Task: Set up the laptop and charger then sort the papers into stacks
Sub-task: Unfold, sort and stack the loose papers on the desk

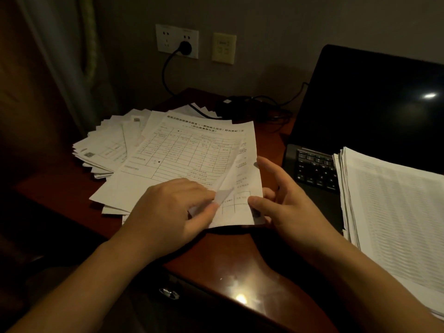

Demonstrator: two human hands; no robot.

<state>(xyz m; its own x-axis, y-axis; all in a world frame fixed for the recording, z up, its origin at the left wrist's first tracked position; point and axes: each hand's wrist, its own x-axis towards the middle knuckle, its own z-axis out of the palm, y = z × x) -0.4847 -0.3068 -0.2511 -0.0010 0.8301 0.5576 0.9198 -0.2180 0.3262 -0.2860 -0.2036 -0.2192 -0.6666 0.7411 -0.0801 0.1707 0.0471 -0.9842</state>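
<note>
A loose heap of printed papers (113, 145) lies on the left of the wooden desk (230, 265). On top is a form sheet with a table (185, 152). My left hand (173, 210) pinches its curled lower right corner between thumb and fingers. My right hand (281, 200) holds the right edge of the sheet beneath it, thumb on top. An open black laptop (360, 111) stands at the right, screen dark. A thick paper stack (394, 212) lies over part of its keyboard. The charger brick (237, 104) sits at the back.
A black plug (185, 48) sits in the wall socket (176, 40), its cable running down to the desk. A second wall plate (223, 48) is beside it. A curtain (60, 68) hangs at the left. A drawer handle (169, 293) shows below the desk's front edge.
</note>
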